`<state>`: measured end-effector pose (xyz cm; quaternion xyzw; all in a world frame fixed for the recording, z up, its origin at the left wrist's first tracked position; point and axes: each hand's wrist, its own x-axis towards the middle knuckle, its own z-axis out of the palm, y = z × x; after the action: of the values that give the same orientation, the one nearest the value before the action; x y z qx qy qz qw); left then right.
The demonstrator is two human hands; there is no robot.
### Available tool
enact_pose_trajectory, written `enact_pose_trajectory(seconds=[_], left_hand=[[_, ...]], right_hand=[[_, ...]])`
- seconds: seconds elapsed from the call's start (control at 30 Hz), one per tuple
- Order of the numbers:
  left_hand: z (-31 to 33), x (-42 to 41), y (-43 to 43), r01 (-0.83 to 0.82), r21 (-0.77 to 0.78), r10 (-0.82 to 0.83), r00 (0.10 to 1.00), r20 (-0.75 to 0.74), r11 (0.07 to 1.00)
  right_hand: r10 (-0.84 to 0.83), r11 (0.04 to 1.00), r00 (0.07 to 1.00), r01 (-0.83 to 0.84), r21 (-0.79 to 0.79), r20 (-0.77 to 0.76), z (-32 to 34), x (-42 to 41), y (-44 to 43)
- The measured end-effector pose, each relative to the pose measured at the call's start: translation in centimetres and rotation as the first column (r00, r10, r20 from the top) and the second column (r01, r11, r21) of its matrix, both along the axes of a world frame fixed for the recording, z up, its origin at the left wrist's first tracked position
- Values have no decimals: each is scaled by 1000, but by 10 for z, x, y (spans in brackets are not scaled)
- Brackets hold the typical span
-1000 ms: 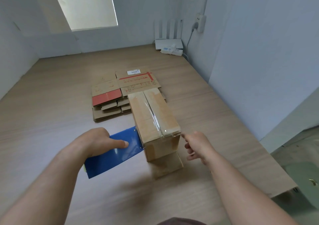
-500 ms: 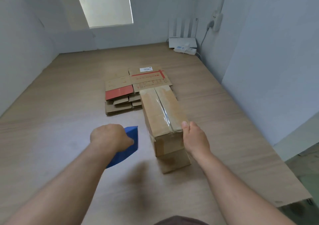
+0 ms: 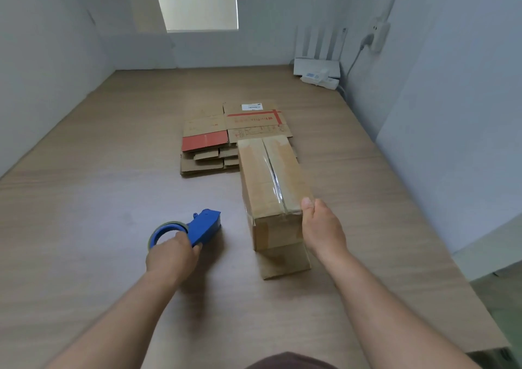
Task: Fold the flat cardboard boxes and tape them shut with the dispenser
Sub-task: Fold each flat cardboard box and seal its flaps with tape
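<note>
A long folded cardboard box lies on the wooden table, its top seam covered by clear tape. One end flap hangs open on the table at its near end. My right hand grips the box's near right corner. The blue tape dispenser rests on the table left of the box, and my left hand holds its near end by the roll. Behind the box lies a stack of flat cardboard boxes, one with a red panel.
A white router and a power strip sit in the far right corner, with a cable up to a wall socket. Walls close the table on the left, back and right. The table's right edge drops off near me.
My left hand has carried the dispenser away from the box's near end and set it down on the table to the left. My right hand has closed on the box's near right corner.
</note>
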<state>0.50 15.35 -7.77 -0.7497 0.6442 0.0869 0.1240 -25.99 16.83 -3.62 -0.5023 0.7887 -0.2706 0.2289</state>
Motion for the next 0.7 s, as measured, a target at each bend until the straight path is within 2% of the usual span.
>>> enact_pose_trajectory(seconds=[0.1, 0.17, 0.23, 0.3, 0.33, 0.37, 0.4, 0.5, 0.6, 0.7], left_hand=[[6, -14, 6, -13, -124, 11, 1000, -21, 992], [26, -40, 13, -31, -227, -33, 962, -272, 973], [49, -73, 18, -32, -244, -121, 802, -586, 969], [67, -106, 18, -91, -117, -41, 593, -804, 989], [71, -118, 16, -130, -30, 39, 499, -866, 991], [72, -128, 12, -168, 42, 113, 439, -891, 985], [71, -136, 10, -195, 81, 158, 422, -893, 978], [62, -145, 6, -262, 112, 224, 451, -864, 959], [47, -143, 2, -319, 87, 239, 478, -845, 944], [42, -140, 3, -333, 60, 214, 448, -868, 941]], right_hand=[[4, 1000, 1000, -4, -5, 8, 0, -3, -1], [-1, 1000, 1000, 1, 0, 12, 1, -6, -2], [3, 1000, 1000, -3, 9, 16, 4, -9, -4], [31, 999, 999, -32, 34, 13, 8, -11, -5], [47, 997, 999, -48, 53, 11, 9, -11, -7], [55, 995, 998, -56, 78, 10, 10, -10, -9], [52, 993, 999, -53, 106, 9, 11, -8, -11], [21, 986, 999, -15, 165, -34, 10, 0, -13], [43, 990, 994, -29, 141, -97, 10, -2, -10], [91, 991, 993, -84, 99, -72, 10, -17, -12]])
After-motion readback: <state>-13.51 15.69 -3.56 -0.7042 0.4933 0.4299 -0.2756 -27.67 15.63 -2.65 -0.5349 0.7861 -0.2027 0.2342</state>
